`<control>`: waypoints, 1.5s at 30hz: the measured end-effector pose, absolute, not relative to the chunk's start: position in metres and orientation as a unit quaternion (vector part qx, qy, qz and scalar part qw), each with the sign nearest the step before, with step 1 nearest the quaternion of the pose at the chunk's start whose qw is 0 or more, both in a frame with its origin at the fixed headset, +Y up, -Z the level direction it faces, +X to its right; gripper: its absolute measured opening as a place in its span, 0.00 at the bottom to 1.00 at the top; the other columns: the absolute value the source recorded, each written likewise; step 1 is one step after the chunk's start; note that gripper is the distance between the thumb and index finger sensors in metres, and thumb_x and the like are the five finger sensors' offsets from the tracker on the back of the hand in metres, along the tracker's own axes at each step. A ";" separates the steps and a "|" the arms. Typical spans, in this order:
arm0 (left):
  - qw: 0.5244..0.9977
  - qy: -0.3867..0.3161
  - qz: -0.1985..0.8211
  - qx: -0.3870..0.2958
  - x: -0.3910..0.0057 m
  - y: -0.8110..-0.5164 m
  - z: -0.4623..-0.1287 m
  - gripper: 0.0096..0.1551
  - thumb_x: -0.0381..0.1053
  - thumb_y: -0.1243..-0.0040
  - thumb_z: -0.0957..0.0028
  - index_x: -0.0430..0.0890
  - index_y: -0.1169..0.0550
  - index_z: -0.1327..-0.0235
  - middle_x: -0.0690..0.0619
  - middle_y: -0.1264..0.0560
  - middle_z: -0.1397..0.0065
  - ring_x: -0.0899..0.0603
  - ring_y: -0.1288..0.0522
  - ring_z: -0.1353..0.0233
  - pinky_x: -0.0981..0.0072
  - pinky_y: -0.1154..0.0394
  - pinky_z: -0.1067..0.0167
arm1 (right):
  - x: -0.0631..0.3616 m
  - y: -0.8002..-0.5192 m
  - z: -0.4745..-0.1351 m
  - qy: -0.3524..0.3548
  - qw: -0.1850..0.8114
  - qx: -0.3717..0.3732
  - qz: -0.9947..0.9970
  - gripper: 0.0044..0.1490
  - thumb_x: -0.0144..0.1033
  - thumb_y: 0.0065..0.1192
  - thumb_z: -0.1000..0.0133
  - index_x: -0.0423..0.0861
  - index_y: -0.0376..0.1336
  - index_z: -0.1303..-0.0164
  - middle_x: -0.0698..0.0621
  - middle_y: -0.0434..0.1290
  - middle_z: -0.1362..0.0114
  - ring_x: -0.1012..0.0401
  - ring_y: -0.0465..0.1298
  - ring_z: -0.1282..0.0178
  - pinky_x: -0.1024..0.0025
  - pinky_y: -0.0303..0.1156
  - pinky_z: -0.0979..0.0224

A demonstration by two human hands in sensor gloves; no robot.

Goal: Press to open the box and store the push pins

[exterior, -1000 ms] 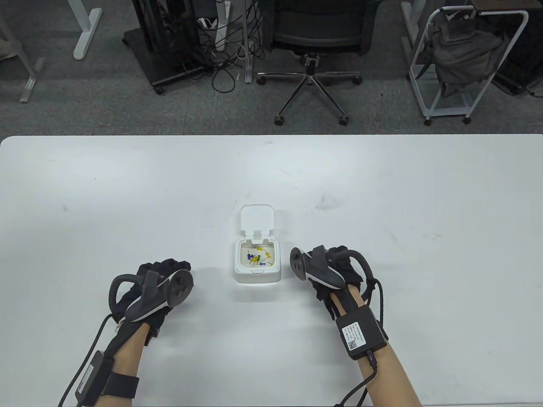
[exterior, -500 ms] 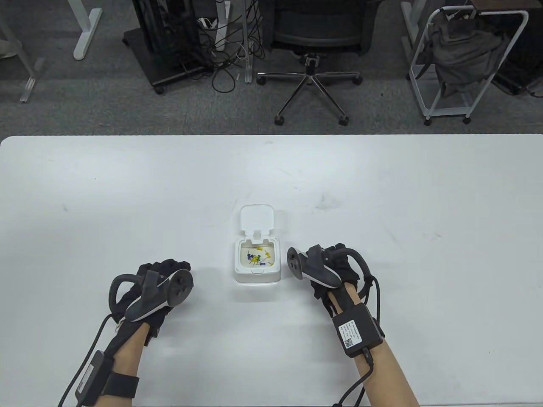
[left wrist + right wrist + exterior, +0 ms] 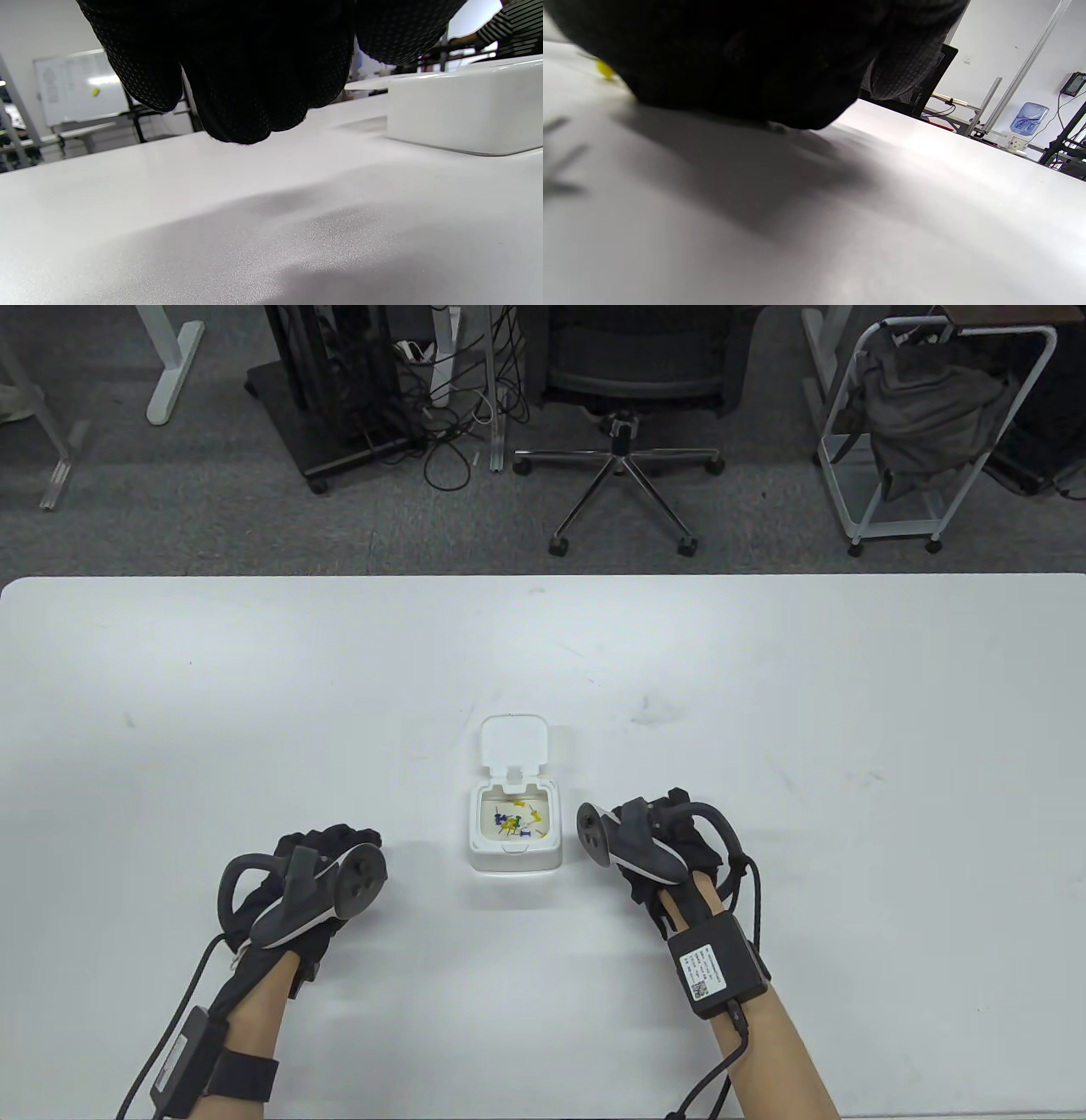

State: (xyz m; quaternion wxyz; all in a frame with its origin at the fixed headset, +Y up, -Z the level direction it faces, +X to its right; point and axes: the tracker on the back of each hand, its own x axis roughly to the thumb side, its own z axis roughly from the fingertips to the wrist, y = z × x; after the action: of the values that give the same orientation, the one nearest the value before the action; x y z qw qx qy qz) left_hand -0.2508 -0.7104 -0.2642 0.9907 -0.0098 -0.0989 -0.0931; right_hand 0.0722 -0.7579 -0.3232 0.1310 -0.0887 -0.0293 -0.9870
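Left hand (image 3: 310,874) down on the table (image 3: 254,687) near the front edge, well left of the box; fingers (image 3: 237,97) curled together, hanging just above the surface in the left wrist view, holding nothing visible. Right hand (image 3: 657,848) just right of the box, low on the table; fingers bunched under the tracker, grip impossible to tell, a speck of yellow blurred at the edge of the right wrist view.

Between the two hands, nearer the right: white box (image 3: 514,836), square, lid (image 3: 514,742) flipped open and pointing away toward the far edge, hinge on the far side, opening facing up. Inside, push pins (image 3: 516,821), yellow and blue, lying loose in a heap.

Nothing standing between either hand and the box. Wide bare tabletop to the left, right and far side; faint scuffs (image 3: 653,712) beyond the box on the right. Past the far edge, on the floor: office chair (image 3: 624,390), white rack (image 3: 925,432) with grey cloth, tangle of cables (image 3: 450,432).
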 end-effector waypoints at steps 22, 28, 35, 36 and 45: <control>0.991 -0.098 -0.087 -0.018 -0.252 -0.711 -0.265 0.30 0.64 0.49 0.47 0.58 0.23 0.33 0.59 0.20 0.30 0.50 0.15 0.36 0.48 0.23 0.27 | 0.072 -0.761 -0.333 -0.053 0.131 -0.075 -0.987 0.25 0.51 0.64 0.60 0.58 0.67 0.53 0.63 0.81 0.52 0.61 0.85 0.52 0.46 0.72 0.23; 0.991 -0.098 -0.086 -0.017 -0.253 -0.711 -0.266 0.30 0.64 0.49 0.47 0.58 0.23 0.33 0.59 0.20 0.30 0.50 0.15 0.36 0.48 0.23 0.27 | 0.075 -0.755 -0.335 -0.057 0.135 -0.066 -0.987 0.25 0.51 0.64 0.61 0.59 0.67 0.53 0.63 0.81 0.51 0.61 0.85 0.51 0.46 0.72 0.23; 0.991 -0.098 -0.087 -0.017 -0.253 -0.711 -0.266 0.29 0.64 0.49 0.47 0.59 0.23 0.33 0.59 0.20 0.30 0.49 0.15 0.36 0.48 0.23 0.27 | 0.067 -0.730 -0.338 -0.033 0.115 -0.072 -0.990 0.26 0.51 0.64 0.60 0.58 0.66 0.52 0.62 0.80 0.49 0.60 0.84 0.50 0.46 0.71 0.22; 0.991 -0.098 -0.088 -0.017 -0.253 -0.711 -0.266 0.29 0.64 0.49 0.47 0.58 0.23 0.33 0.59 0.20 0.30 0.50 0.15 0.36 0.48 0.23 0.27 | 0.065 -0.727 -0.339 -0.031 0.114 -0.074 -0.990 0.26 0.51 0.64 0.60 0.58 0.66 0.51 0.62 0.80 0.49 0.60 0.84 0.50 0.46 0.71 0.22; 0.991 -0.097 -0.088 -0.016 -0.253 -0.712 -0.266 0.30 0.64 0.49 0.47 0.58 0.23 0.33 0.59 0.20 0.30 0.49 0.15 0.36 0.48 0.23 0.27 | 0.027 -0.697 -0.343 -0.004 0.110 -0.104 -0.988 0.26 0.52 0.63 0.59 0.59 0.65 0.50 0.62 0.80 0.48 0.60 0.83 0.49 0.45 0.70 0.22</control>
State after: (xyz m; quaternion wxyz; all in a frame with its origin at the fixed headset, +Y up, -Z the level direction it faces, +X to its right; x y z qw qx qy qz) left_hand -0.2534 -0.7116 -0.2660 0.9912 -0.0162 -0.0974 -0.0879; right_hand 0.0266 -0.6966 -0.3427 0.1103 -0.1036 -0.0037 -0.9885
